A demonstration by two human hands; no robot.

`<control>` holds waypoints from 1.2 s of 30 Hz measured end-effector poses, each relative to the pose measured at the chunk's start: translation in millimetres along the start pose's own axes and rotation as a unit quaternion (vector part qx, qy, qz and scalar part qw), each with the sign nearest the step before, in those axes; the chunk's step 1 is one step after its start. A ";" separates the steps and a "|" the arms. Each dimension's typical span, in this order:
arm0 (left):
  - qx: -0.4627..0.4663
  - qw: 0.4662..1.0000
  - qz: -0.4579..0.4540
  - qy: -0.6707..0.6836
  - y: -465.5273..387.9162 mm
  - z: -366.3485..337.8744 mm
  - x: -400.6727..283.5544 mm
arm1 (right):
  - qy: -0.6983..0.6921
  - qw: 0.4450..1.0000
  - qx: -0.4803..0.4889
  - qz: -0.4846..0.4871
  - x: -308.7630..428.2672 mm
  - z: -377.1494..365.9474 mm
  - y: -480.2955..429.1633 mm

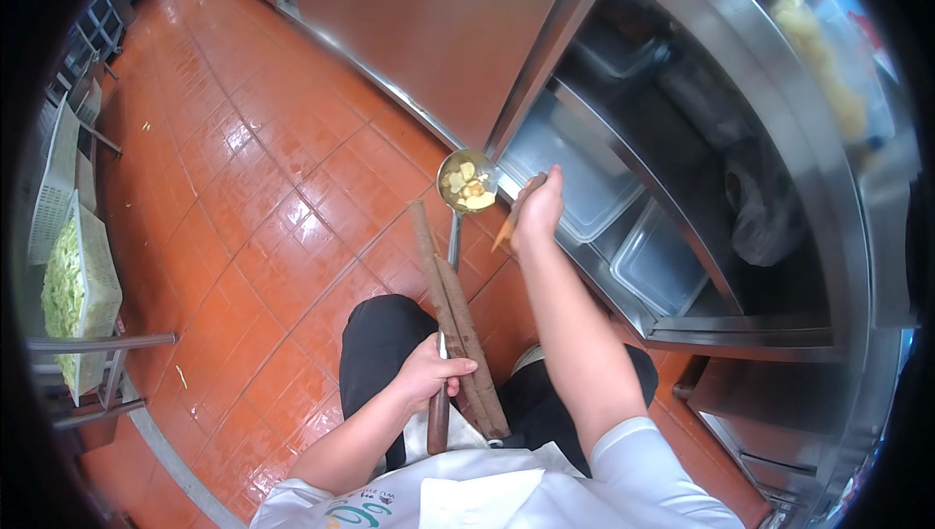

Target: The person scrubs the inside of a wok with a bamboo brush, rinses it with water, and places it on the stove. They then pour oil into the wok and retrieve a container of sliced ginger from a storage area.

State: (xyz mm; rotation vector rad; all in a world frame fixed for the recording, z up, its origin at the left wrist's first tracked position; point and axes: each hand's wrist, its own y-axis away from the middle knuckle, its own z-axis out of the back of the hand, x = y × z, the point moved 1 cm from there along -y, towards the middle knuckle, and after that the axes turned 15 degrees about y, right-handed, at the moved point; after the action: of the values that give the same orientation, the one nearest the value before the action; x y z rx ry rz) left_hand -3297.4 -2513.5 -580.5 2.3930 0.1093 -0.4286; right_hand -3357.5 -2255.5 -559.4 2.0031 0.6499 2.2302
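Observation:
Below the middle, my left hand is closed around the handle of a metal ladle, which has a dark wooden grip. The ladle's bowl holds several pale yellow slices in some liquid. Long, flat brown strips lie along the handle, with my left thumb over them. To the right of the bowl, my right hand holds a brown and orange piece; its exact kind cannot be told. The fingers of that hand are partly hidden behind the palm.
An open steel cabinet stands at the right, with lidded plastic containers and a plastic bag on its shelves. At the far left, a white basket of cut green vegetables sits on a metal rack. The red tiled floor looks wet.

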 end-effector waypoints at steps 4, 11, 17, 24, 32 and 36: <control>0.023 0.998 0.023 0.058 3.8 6.1 -5.3 | 0.147 0.985 0.041 -0.087 -1.3 12.9 -44.5; 0.049 0.992 0.052 0.101 6.8 4.8 -12.5 | 0.193 0.967 0.166 -0.024 -24.5 -18.5 -63.5; 0.073 0.986 0.045 0.140 3.6 3.0 -18.0 | 0.181 0.961 0.206 -0.044 -22.4 -15.0 -61.6; 0.041 0.987 0.019 0.152 -4.1 -5.3 -19.6 | 0.417 0.789 0.447 0.066 5.7 109.7 80.9; 0.090 0.975 0.018 0.202 -12.5 0.4 -2.2 | 0.370 0.774 0.511 -0.054 -0.4 193.9 196.9; 0.100 0.963 0.031 0.248 -6.8 11.9 -3.9 | 0.307 0.866 0.376 0.120 4.8 230.2 218.0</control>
State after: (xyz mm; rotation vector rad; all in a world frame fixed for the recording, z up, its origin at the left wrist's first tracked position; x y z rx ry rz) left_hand -3305.6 -2516.0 -591.9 2.6470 0.2243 0.2087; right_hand -3087.9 -2392.1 -463.9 1.5926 1.6263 3.1540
